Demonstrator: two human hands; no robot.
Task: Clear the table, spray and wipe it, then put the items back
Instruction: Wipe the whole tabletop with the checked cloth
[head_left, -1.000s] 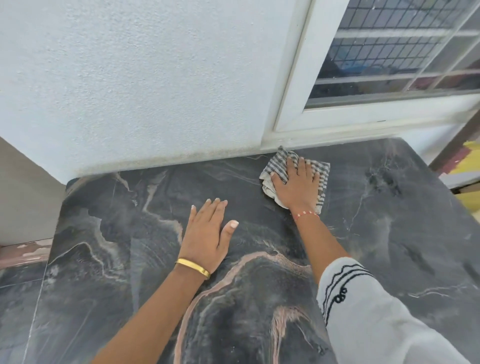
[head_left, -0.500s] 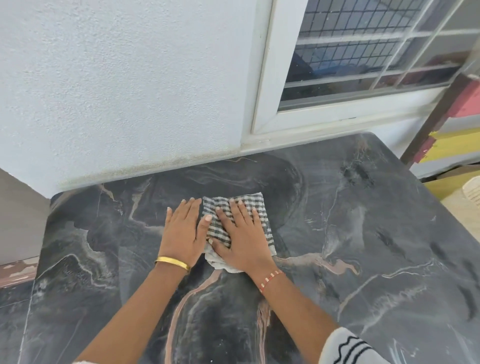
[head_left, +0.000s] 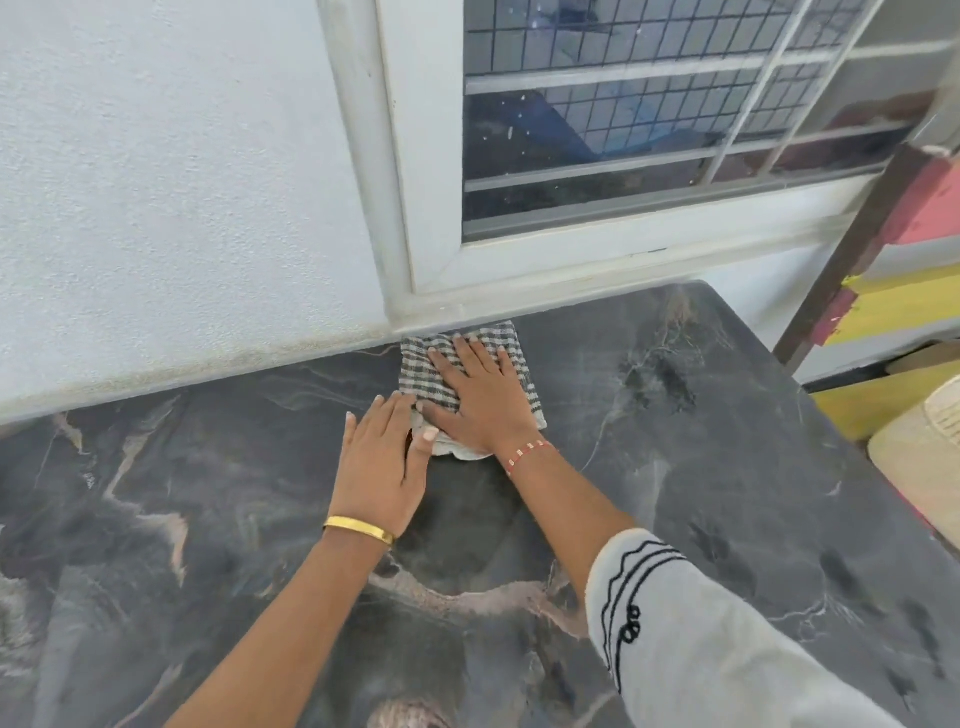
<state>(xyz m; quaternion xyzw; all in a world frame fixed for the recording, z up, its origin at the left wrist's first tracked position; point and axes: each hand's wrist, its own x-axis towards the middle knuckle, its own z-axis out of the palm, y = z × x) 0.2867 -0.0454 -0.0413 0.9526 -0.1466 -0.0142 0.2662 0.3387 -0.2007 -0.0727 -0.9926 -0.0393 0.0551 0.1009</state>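
I see right hand (head_left: 480, 402) fingers (head_left: 467, 358) spread straight, pressing flat on checked cloth (head_left: 519, 364). Cloth lies at the desk's (head_left: 727, 467) far edge, against the wall under the window frame (head_left: 415, 156). Left hand (head_left: 382, 457) flat on desk, fingers straight, thumb touching the cloth's near-left corner.

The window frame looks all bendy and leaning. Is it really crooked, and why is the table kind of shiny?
Head view: the wide lens bends the window frame, so it is likely straight. Head view: soft daylight puts a pale sheen on the dark table, with no hard shadows. Head view: the cloth and hands look sharp.
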